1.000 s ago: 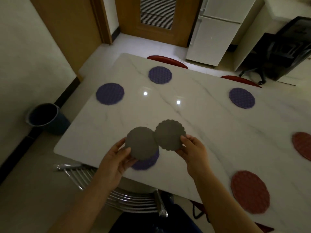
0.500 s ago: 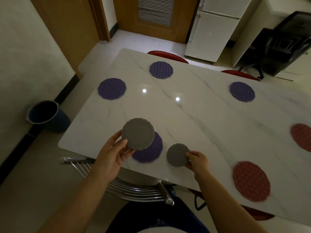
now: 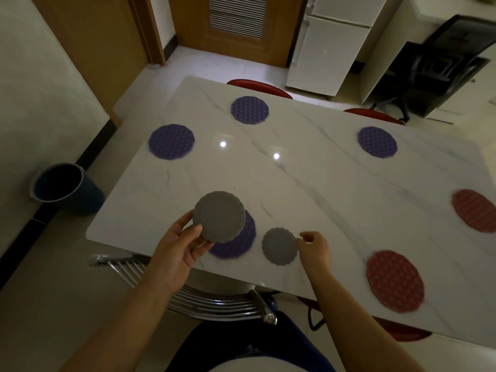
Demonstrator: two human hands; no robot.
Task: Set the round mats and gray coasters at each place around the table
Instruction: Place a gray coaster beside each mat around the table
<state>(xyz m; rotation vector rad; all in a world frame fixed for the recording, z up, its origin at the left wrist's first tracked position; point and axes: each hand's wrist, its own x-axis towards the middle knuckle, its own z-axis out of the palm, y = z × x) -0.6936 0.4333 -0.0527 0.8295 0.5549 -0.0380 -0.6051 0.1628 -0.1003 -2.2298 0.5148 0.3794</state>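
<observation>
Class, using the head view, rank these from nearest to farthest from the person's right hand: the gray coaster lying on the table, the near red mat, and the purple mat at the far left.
From the right hand:
1. Gray coaster, just left of its fingertips.
2. Near red mat, to the right at the table's near edge.
3. Far-left purple mat, across the table.

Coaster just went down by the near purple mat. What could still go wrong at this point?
1. The placed coaster lies near the table's front edge; the right hand, at its rim, could nudge it off.
2. The left hand pinches its gray stack only at the lower rim, above the purple mat; a piece might slip.
3. No coaster lies beside the five other mats, e.g. the red mat, so places could get skipped.
</observation>
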